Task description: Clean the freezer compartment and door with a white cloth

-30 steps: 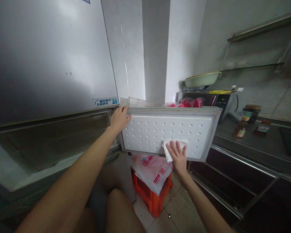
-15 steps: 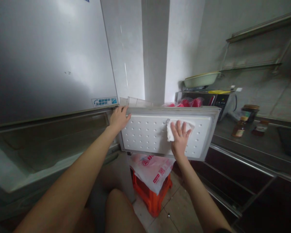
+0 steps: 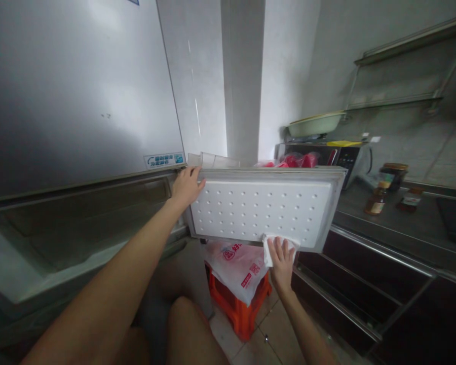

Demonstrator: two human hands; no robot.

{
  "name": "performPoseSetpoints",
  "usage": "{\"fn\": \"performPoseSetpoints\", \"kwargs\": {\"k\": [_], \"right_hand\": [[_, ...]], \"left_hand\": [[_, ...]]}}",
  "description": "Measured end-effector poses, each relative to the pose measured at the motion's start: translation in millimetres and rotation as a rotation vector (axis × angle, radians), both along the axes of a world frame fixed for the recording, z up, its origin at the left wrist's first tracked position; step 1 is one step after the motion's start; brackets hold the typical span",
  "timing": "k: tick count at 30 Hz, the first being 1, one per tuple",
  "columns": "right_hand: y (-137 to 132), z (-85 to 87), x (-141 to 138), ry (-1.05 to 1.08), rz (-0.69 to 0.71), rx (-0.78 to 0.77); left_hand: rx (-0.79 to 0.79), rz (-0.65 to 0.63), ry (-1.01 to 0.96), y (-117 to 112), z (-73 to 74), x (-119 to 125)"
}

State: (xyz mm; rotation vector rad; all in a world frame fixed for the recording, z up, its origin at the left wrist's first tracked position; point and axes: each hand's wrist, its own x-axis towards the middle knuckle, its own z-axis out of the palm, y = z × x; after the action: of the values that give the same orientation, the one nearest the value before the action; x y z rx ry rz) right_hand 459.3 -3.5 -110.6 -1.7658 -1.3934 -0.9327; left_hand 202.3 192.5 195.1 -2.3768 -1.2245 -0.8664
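Observation:
The fridge's middle compartment door (image 3: 247,203) stands open, its white dimpled inner panel facing me. My left hand (image 3: 188,185) grips the door's top edge near the hinge side, fingers hooked over it and thumb on the inner face. Lower down, my right hand (image 3: 282,258) presses a white cloth (image 3: 268,253) against the door's bottom edge, right of the middle. The cloth lies under my fingers and partly hangs below the edge; whether it is fabric or paper I cannot tell. At the left the open compartment (image 3: 79,228) shows a clear drawer front.
Below the door, a white plastic bag (image 3: 235,268) with red print lies on an orange stool (image 3: 241,319). To the right, a counter (image 3: 410,228) carries a microwave (image 3: 349,159), a bottle (image 3: 376,200) and jars. A pale green basin (image 3: 315,125) rests on the microwave.
My right hand has slid the white cloth down from the panel's dimpled middle to the door's bottom edge. My left hand and the door have stayed in place.

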Motion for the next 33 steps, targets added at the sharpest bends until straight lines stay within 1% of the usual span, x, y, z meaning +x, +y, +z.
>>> {"fn": "performPoseSetpoints", "kwargs": {"k": [1, 2, 3, 4, 5, 7, 9, 12, 14, 15, 16, 17, 18, 19, 20, 22, 25, 26, 27, 28, 29, 30, 31, 32, 33], "right_hand": [[-1.8, -8.3, -0.3, 0.006, 0.0, -0.005], [-2.6, -12.2, -0.4, 0.012, 0.001, -0.007], [-2.5, -11.4, -0.1, 0.015, 0.002, -0.004], [-1.5, -6.2, 0.7, 0.014, 0.002, 0.003], [0.3, 3.2, 2.1, 0.01, 0.001, 0.013], [5.5, 32.6, 7.3, -0.007, -0.011, 0.04], [11.6, 72.5, 15.3, -0.028, -0.035, 0.064], [18.5, 137.4, 28.9, -0.061, -0.062, 0.1], [20.1, 172.3, 35.4, -0.072, -0.064, 0.141], [19.7, 184.2, 37.4, -0.074, -0.059, 0.157], [18.7, 191.3, 38.4, -0.073, -0.053, 0.167], [17.0, 193.1, 38.7, -0.068, -0.048, 0.169], [14.7, 189.4, 38.3, -0.058, -0.048, 0.163], [11.8, 180.2, 37.4, -0.044, -0.05, 0.149], [8.3, 166.2, 36.3, -0.029, -0.054, 0.132], [0.0, 126.6, 33.3, 0.002, -0.058, 0.094], [-13.9, 58.0, 28.2, 0.029, -0.038, 0.055], [-18.0, 38.0, 26.8, 0.029, -0.021, 0.021], [-21.5, 21.5, 25.8, 0.027, -0.013, -0.004], [-24.1, 9.3, 25.4, 0.022, -0.009, -0.017], [-25.5, 1.9, 25.7, 0.019, -0.007, -0.027], [-25.8, -0.5, 26.6, 0.018, -0.009, -0.031], [-25.0, 2.2, 28.3, 0.018, -0.013, -0.028], [-23.2, 9.8, 30.6, 0.019, -0.016, -0.018], [-20.7, 22.0, 33.5, 0.019, -0.019, 0.002]], "left_hand": [[0.002, 0.005, 0.003, -0.1, 0.0, 0.1], [0.004, 0.011, 0.005, -0.2, 0.0, 0.1], [0.006, 0.015, 0.007, -0.2, 0.0, 0.1], [0.009, 0.017, 0.008, -0.2, 0.0, 0.1], [0.012, 0.015, 0.009, 0.0, -0.1, 0.0], [0.013, 0.006, 0.008, 0.7, -0.2, -0.2], [0.006, 0.0, 0.006, 1.8, -0.5, -0.4], [-0.008, -0.002, 0.005, 3.1, -0.6, -0.6], [-0.011, -0.007, 0.007, 3.1, -0.4, -0.6], [-0.012, -0.008, 0.008, 2.8, -0.2, -0.6], [-0.013, -0.008, 0.008, 2.5, 0.0, -0.5], [-0.015, -0.007, 0.006, 2.2, 0.1, -0.4], [-0.016, -0.006, 0.004, 1.9, 0.2, -0.3], [-0.016, -0.005, 0.002, 1.8, 0.2, -0.2], [-0.016, -0.005, 0.0, 1.8, 0.0, -0.1], [-0.013, -0.003, -0.001, 2.3, -0.4, 0.0], [-0.006, -0.002, 0.0, 2.8, -0.9, -0.1], [-0.005, -0.003, 0.002, 2.7, -0.8, -0.2], [-0.004, -0.006, 0.004, 2.5, -0.6, -0.2], [-0.004, -0.008, 0.006, 2.2, -0.3, -0.3], [-0.006, -0.007, 0.008, 1.7, 0.1, -0.3], [-0.009, -0.005, 0.009, 1.2, 0.5, -0.2], [-0.011, -0.003, 0.009, 0.8, 0.8, -0.2], [-0.014, -0.001, 0.009, 0.4, 1.0, -0.2], [-0.016, 0.001, 0.007, 0.1, 1.2, -0.2]]}}
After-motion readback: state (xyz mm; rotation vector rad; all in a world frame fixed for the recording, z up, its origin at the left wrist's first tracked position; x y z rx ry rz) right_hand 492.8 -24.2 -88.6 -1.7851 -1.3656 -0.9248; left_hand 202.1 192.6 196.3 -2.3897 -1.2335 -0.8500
